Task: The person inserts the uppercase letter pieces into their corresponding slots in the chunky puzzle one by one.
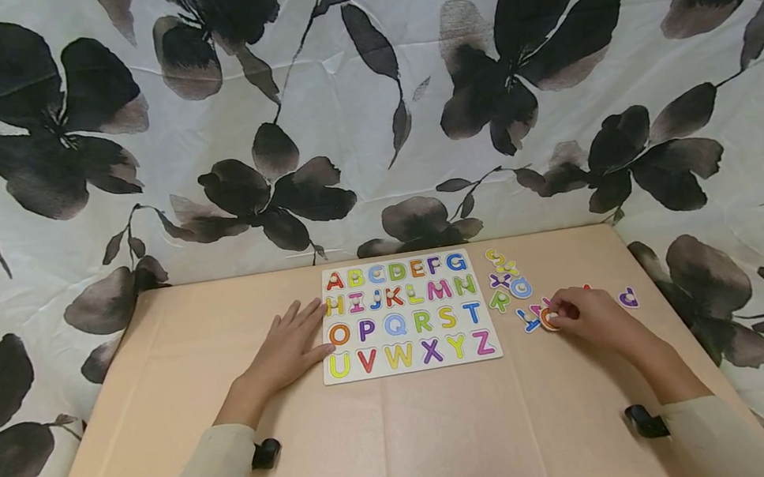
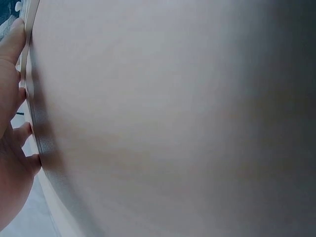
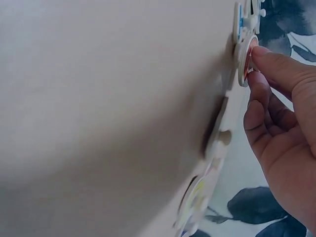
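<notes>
A white alphabet puzzle board [image 1: 413, 361] lies on the table, with coloured letters in rows from A to Z. Pieces with small white knobs show in its upper rows. My left hand [image 1: 286, 350] rests at the board's left edge, fingers extended, thumb and fingertips right at the rim. Right of the board, my right hand [image 1: 595, 316] pinches an orange letter O piece [image 1: 548, 320] between thumb and fingers. In the right wrist view the piece [image 3: 244, 61] stands tilted in that grip. A blue letter piece [image 1: 528, 321] lies just left of it.
Loose letter pieces lie right of the board, among them a blue O [image 1: 520, 287], a green R [image 1: 499, 302] and a purple X [image 1: 499, 280]. A purple piece [image 1: 629, 298] lies farther right. A floral cloth [image 1: 367, 113] hangs behind the table [image 1: 449, 437].
</notes>
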